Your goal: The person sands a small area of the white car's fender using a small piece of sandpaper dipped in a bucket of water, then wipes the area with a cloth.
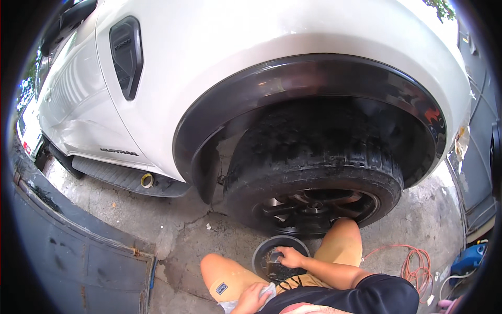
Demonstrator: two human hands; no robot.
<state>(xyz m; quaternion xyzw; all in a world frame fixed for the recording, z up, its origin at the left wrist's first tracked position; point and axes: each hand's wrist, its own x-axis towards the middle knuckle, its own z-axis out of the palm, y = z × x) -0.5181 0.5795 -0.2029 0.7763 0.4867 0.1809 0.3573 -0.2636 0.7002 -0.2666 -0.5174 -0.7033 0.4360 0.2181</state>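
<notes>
Head view finds the right grip (291,258) over a round, dark grey plastic bucket (257,256), its fingers pointing down inside the rim. They look partly bent; whether they pinch anything from the dark contents, I cannot tell. Lower and to the left of it, the left grip (252,298) lies loosely curled over a crumpled, pale grey cloth (268,291) on the tan shorts (227,277); how firmly it grasps the fabric is unclear. Just beyond the right grip, past the bucket, stands a black, chunky-treaded rubber tyre (314,170) on a black spoked metal wheel (319,204), neither touched by a hand. Well to the right of that grip, a coiled orange hose (417,267) lies on the concrete floor (188,235).

The step in hand appears to be a reach into the bucket. From this pose, the next move seems to call for careful finger placement inside the rim, with the wrist clear of the edge.
</notes>
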